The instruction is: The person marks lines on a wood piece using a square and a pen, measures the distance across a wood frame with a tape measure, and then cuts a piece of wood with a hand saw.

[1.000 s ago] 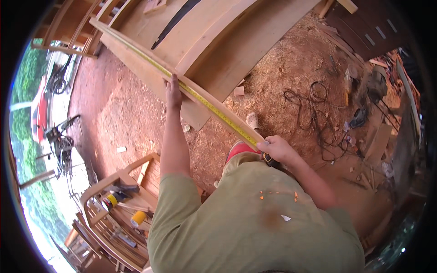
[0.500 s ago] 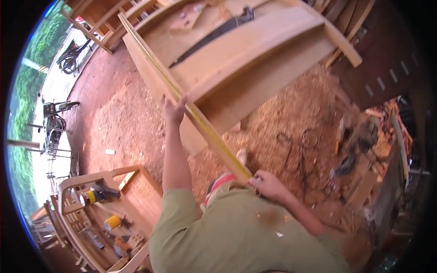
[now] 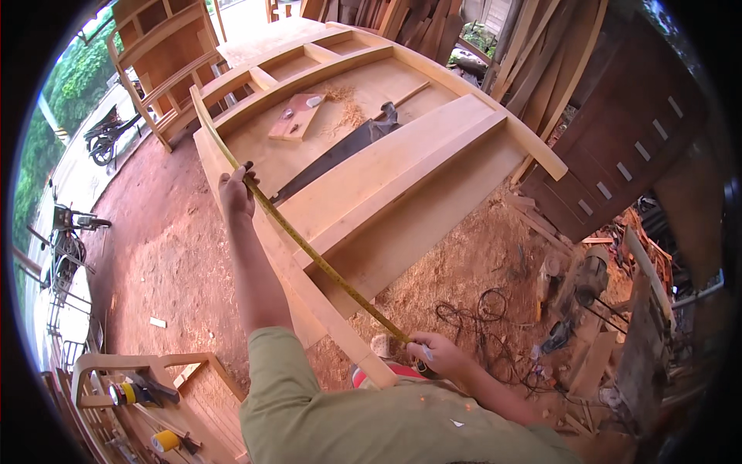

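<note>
A yellow tape measure (image 3: 325, 267) is drawn out from the far end of a long wooden rail (image 3: 317, 301) back toward my body. Its near stretch hangs off the rail's right side, over the frame's open end. My left hand (image 3: 237, 193) is closed round the blade partway along the rail, fingertips at the strip. Near my waist my right hand (image 3: 439, 354) grips the tape's near end, with part of a dark case showing beneath it. The rail belongs to a large wooden frame (image 3: 402, 197) with a panel and crosspieces.
On the frame lie a handsaw (image 3: 332, 158) and a small wood block (image 3: 296, 117). A wooden piece holding tools and yellow tape rolls (image 3: 165, 441) stands lower left. Cables (image 3: 483, 313) and scrap wood (image 3: 595, 363) litter the ground at right. Motorbikes (image 3: 69, 240) stand left.
The tape's near stretch has swung off the rail to the right, my right hand moving with it. My left hand has moved farther up along the rail. The whole view has shifted.
</note>
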{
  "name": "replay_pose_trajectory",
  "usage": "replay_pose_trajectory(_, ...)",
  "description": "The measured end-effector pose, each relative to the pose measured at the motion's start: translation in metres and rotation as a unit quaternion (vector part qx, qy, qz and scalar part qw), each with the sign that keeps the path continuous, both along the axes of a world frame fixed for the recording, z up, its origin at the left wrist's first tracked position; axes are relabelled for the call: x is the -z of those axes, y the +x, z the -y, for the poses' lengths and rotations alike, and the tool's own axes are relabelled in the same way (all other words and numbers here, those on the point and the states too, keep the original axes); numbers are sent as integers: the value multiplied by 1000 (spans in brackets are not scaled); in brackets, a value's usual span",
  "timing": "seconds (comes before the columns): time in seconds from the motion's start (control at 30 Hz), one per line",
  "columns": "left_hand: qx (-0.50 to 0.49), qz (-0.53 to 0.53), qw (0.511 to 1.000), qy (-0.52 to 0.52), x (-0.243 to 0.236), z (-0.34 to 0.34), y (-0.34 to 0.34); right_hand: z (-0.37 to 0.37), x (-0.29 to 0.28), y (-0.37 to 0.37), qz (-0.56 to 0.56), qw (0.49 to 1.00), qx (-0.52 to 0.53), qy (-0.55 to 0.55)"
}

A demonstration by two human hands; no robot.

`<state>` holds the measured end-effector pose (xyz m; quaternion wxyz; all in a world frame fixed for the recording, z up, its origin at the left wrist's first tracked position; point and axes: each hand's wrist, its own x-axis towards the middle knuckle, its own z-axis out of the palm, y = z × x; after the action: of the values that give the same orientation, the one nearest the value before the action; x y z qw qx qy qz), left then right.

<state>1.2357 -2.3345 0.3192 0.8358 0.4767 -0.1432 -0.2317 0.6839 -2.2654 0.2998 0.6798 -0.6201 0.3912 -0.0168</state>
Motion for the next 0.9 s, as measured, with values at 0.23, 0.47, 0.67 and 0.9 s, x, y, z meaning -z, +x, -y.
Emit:
replay_pose_trajectory(0.23, -22, -23, 995, 90, 9, 9, 13, 27, 33, -13, 12, 997, -61, -39)
replay_pose_trajectory(0.47, -34, -27, 987, 157, 5, 9, -19, 95, 39, -76, 0, 990, -65, 124)
replay_pose_trajectory(0.67, -37, 21, 986, 164, -22, 54, -71, 194, 63, -182, 18, 989, -110, 94)
replay_pose_trajectory(0.9, -2, 57, 982, 177, -31, 189, -147, 300, 60, -294, -10, 991, -84, 101)
